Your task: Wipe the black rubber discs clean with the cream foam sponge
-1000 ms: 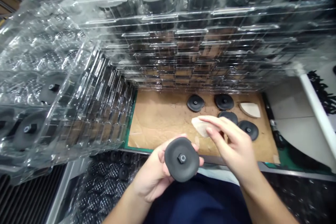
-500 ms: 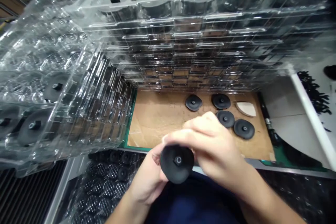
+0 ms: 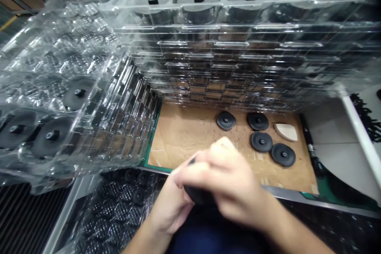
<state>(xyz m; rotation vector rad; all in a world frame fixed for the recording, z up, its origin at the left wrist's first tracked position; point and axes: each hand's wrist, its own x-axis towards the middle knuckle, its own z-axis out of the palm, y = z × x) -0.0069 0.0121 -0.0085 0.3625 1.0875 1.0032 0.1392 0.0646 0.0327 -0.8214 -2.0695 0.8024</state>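
Note:
Close to my body, my left hand (image 3: 174, 206) grips a dark, rounded black disc (image 3: 199, 195) by its side. My right hand (image 3: 230, 178) is closed over the top and right of the same disc, its fingers bent along the edge. Most of the disc is hidden behind the fingers, and the right hand is smeared by motion. Beyond the hands, several similar black discs with small raised centre hubs, such as one disc (image 3: 261, 141), lie on a brown cardboard sheet (image 3: 178, 139).
A tall stack of clear plastic trays (image 3: 202, 63) stands behind the cardboard, its top tray filled with discs. Another clear tray stack (image 3: 119, 127) rises at left. A pale wedge-shaped piece (image 3: 286, 131) lies on the cardboard's right. Below left sits a dark tray (image 3: 116, 210) of discs.
The disc's face has turned mostly out of sight, with my right hand now drawn further over it. The whole view has shifted slightly, moving the trays rightward.

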